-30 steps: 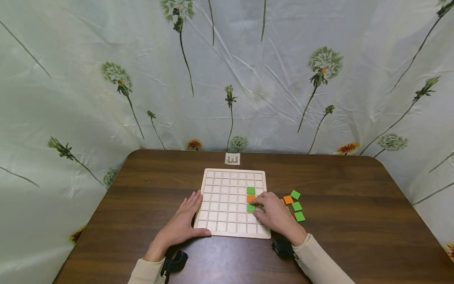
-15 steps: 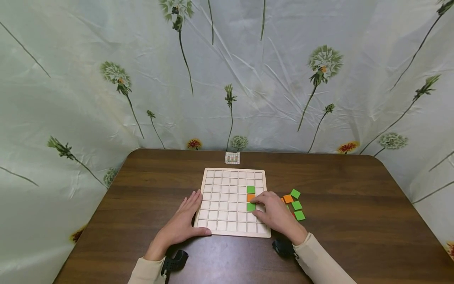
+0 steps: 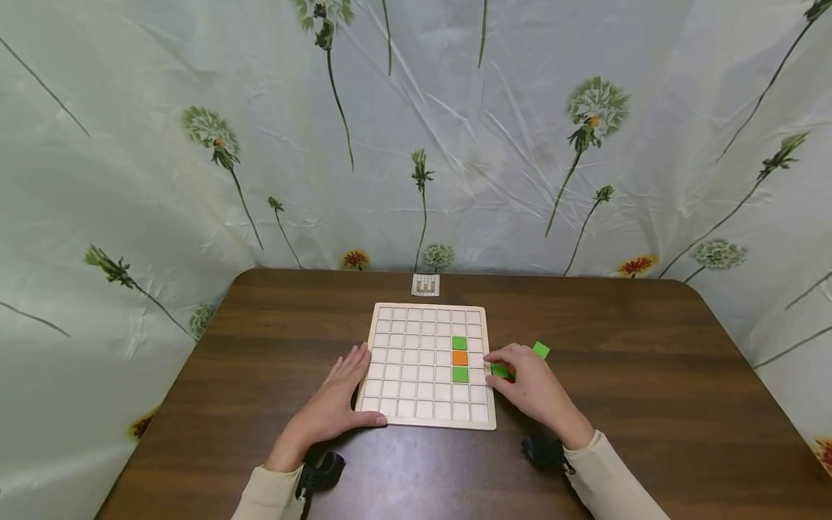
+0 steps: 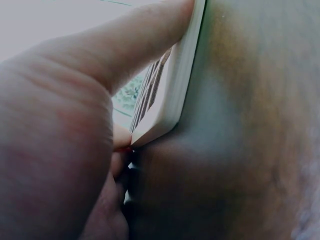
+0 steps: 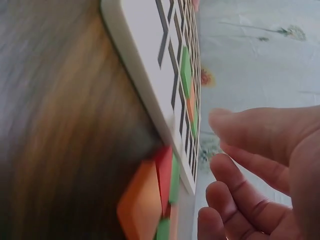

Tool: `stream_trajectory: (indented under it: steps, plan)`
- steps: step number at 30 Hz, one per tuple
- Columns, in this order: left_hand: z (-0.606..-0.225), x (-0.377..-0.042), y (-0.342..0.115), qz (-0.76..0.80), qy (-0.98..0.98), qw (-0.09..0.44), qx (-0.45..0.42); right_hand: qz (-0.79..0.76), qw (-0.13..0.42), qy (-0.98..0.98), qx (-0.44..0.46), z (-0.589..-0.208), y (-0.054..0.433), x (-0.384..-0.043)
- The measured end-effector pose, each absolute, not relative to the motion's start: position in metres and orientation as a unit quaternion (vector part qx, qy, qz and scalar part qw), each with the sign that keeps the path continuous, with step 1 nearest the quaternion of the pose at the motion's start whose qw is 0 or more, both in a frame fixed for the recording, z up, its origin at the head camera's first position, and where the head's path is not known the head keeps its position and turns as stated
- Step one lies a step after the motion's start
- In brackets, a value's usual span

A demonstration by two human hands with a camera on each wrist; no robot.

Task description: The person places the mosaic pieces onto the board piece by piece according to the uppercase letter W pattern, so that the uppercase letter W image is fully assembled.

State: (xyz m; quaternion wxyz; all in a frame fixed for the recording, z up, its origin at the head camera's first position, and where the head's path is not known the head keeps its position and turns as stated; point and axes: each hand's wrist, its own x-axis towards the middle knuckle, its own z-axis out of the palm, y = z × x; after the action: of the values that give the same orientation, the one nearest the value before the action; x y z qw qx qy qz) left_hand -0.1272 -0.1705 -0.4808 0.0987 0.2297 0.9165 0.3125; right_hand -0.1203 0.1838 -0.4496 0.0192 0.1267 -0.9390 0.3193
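A pale wooden grid board (image 3: 416,393) lies on the table. In one of its columns sit a green tile (image 3: 459,343), an orange tile (image 3: 460,358) and a lower green tile (image 3: 460,375). My left hand (image 3: 328,408) rests along the board's left side, fingers straight, its thumb at the front left corner. Just past the right edge hovers my right hand (image 3: 529,383), fingers loosely bent and a gap between thumb and forefinger, nothing between them. Beneath it are loose tiles, mostly hidden in the head view; the right wrist view shows an orange tile (image 5: 140,202) and a red tile (image 5: 163,172).
A small patterned card (image 3: 425,285) lies behind the board near the back edge of the brown table (image 3: 292,303). One loose green tile (image 3: 541,349) shows beyond the right hand. A flower-printed cloth (image 3: 364,130) hangs behind the table.
My right hand has let go of the lower green tile, which stays in the column, and has moved right to over the loose tiles. My left hand keeps its place.
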Motion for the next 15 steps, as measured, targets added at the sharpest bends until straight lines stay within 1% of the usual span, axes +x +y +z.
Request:
stream_trajectory:
  steps: [9,15]
  plan:
    - [-0.479,-0.128,-0.170,0.306,0.918,0.103,0.228,0.319,0.032,-0.941,0.107,-0.445,0.214,-0.116]
    - [-0.477,-0.127,-0.169,0.309,0.917,0.104,0.229,0.307,0.028,-0.947,0.088,-0.442,0.230,-0.109]
